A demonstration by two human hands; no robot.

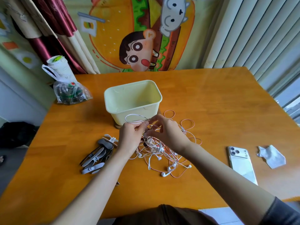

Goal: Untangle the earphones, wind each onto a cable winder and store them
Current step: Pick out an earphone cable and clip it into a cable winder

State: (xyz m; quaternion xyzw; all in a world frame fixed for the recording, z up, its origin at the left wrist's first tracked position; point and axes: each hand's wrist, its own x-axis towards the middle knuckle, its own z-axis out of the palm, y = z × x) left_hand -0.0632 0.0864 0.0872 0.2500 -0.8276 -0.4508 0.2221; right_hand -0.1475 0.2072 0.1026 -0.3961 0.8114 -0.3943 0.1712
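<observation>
Left hand (pixel 129 138), right hand (pixel 168 132): fingers (pixel 145 124) pinched.

earphones (pixel 159 150): partly behind left hand (pixel 129 138), right hand (pixel 168 131) | plastic bag (pixel 71 93): contents unclear | dark bag (pixel 15 133): cut by left edge

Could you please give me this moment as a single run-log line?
stage: untangling | left hand: pinches white cable loop | right hand: pinches earphone tangle | cable winders: unused, beside tangle | tub: empty
</observation>
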